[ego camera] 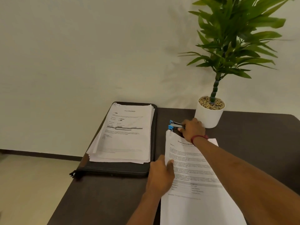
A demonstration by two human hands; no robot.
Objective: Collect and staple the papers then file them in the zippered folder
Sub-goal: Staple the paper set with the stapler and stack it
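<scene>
A set of printed papers (191, 172) lies on the dark table (105, 197) in front of me. My left hand (160, 174) rests on their left edge, thumb on the sheet. My right hand (193, 129) grips a blue and black stapler (174, 125) just beyond the papers' top left corner, its jaws pointing left. A black zippered folder (116, 169) lies open to the left, with a thick stack of printed sheets (125, 133) on it.
A white pot with a green plant (209, 114) stands right behind my right hand, against the wall. The table's left edge runs diagonally beside the folder, floor beyond it. A red band circles my right wrist.
</scene>
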